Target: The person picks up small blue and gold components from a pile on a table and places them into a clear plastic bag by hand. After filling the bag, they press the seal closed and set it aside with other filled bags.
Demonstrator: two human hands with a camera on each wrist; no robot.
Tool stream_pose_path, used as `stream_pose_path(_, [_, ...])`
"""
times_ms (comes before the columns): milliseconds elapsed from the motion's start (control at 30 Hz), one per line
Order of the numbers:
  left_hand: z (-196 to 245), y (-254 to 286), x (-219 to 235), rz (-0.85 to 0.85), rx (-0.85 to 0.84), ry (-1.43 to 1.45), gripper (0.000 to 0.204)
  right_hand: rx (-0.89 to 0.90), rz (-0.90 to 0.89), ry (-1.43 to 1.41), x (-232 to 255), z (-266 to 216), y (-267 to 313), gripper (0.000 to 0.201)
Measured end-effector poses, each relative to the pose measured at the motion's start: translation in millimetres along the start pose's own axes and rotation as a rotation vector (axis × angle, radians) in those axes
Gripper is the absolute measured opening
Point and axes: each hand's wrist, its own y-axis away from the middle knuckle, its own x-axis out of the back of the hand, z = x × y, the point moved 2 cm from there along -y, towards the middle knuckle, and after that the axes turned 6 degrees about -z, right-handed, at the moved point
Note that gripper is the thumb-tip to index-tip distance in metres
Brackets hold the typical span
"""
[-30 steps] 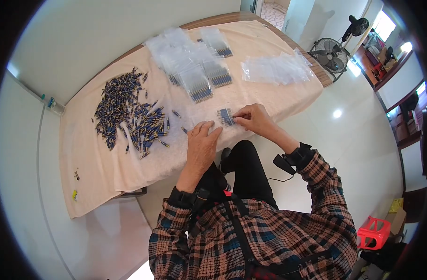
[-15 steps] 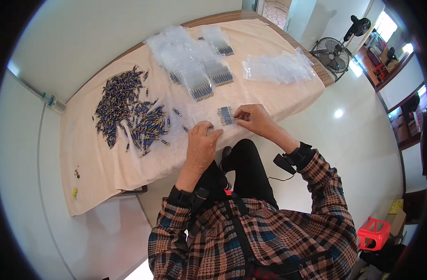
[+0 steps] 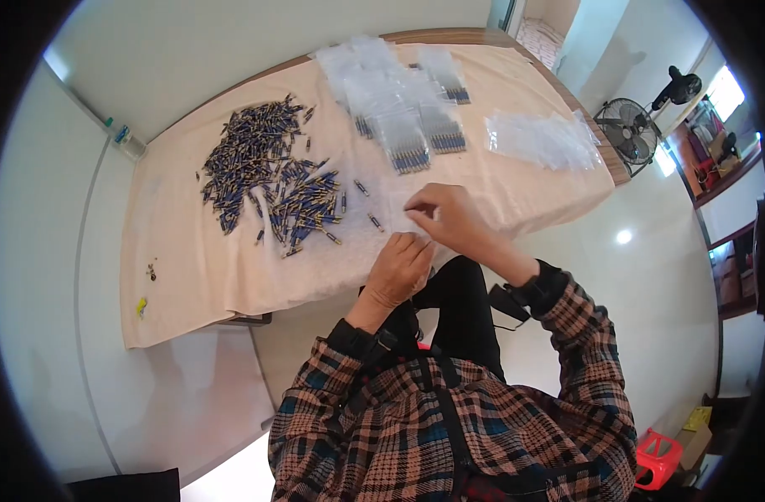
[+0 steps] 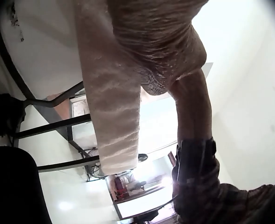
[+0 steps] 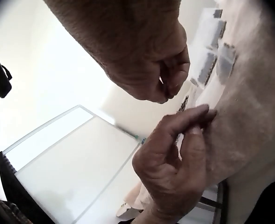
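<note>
My left hand (image 3: 402, 266) is at the table's front edge, thumb and index finger (image 5: 186, 119) pinched together in the right wrist view. A whitish, see-through sheet like a clear plastic bag (image 5: 211, 94) shows beside these fingertips. My right hand (image 3: 451, 219) hovers just above, fingers curled and thumb near the index tip; I cannot tell whether anything is between them. A pile of small blue connectors with gold-coloured ends (image 3: 265, 151) lies to the left. Two loose connectors (image 3: 375, 222) lie near my left hand. In the left wrist view the left hand (image 4: 156, 37) hides its own fingers.
Filled clear bags (image 3: 399, 109) with rows of connectors lie overlapped at the back. Flat clear bags (image 3: 541, 140) rest at the right. A pale cloth (image 3: 190, 289) covers the table. A fan (image 3: 627, 132) and red stool (image 3: 657, 458) stand on the floor.
The head view has shifted, so the table things sit further right. My right hand has left the row of connectors it was touching, and that row is out of sight. The hands are closer together.
</note>
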Motion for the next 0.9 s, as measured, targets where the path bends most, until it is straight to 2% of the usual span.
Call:
stream_pose_path(67, [-1.7,0.9,-3.6,0.034,-0.009,0.024,0.030,0.039,-0.126,0.107,-21.4,-3.0,-16.2,0.015])
stream_pose_path(133, [-2.6,0.8,-3.7,0.097,-0.027,0.073,0.034,0.005,-0.145,0.166,-37.0,-4.7,-27.0,0.015])
stream_pose_path(233, [-1.9,2.5,-1.7,0.100,-0.006,0.070,0.033,-0.069,-0.177,0.278,-57.9,-1.1,-39.2,0.015])
stream_pose_path(333, [0.6,1.6,0.9,0.090,0.014,0.069,0.033,0.056,-0.170,0.332,-68.3,10.9,-42.8,0.015])
stream_pose_path(367, [0.7,1.7,1.0,0.078,0.024,0.061,0.032,0.041,-0.166,0.342,-66.7,10.4,-43.1,0.015])
stream_pose_path(467, [-0.1,1.0,-1.4,0.061,0.015,0.069,0.030,-0.006,-0.264,0.101,-54.5,7.9,-45.4,0.023])
stream_pose_path(500, [-1.6,1.7,-1.6,0.058,0.016,0.066,0.030,-0.019,-0.253,0.111,-42.3,8.1,-43.2,0.023])
stream_pose_path(567, [-1.5,0.2,-3.2,0.062,0.013,0.073,0.029,-0.036,-0.094,-0.146,-7.1,7.2,-33.1,0.026])
stream_pose_path(633, [1.4,-3.2,-0.8,0.082,0.044,0.097,0.027,-0.206,0.033,-0.442,33.3,8.7,-13.4,0.022])
stream_pose_path(700, [2.4,-4.7,1.0,0.087,0.055,0.111,0.027,-0.359,0.141,-0.380,67.4,16.3,11.0,0.020])
stream_pose_path(733, [2.8,-4.7,1.3,0.095,0.059,0.104,0.027,-0.364,0.149,-0.380,74.5,22.1,21.7,0.020])
stream_pose_path(833, [4.3,-6.7,-1.3,0.101,0.059,0.097,0.028,-0.528,0.246,-0.340,77.7,49.4,59.9,0.020])
stream_pose_path(900, [4.4,-7.0,-2.5,0.097,0.073,0.069,0.028,-0.508,0.284,-0.391,66.0,62.5,73.9,0.020])
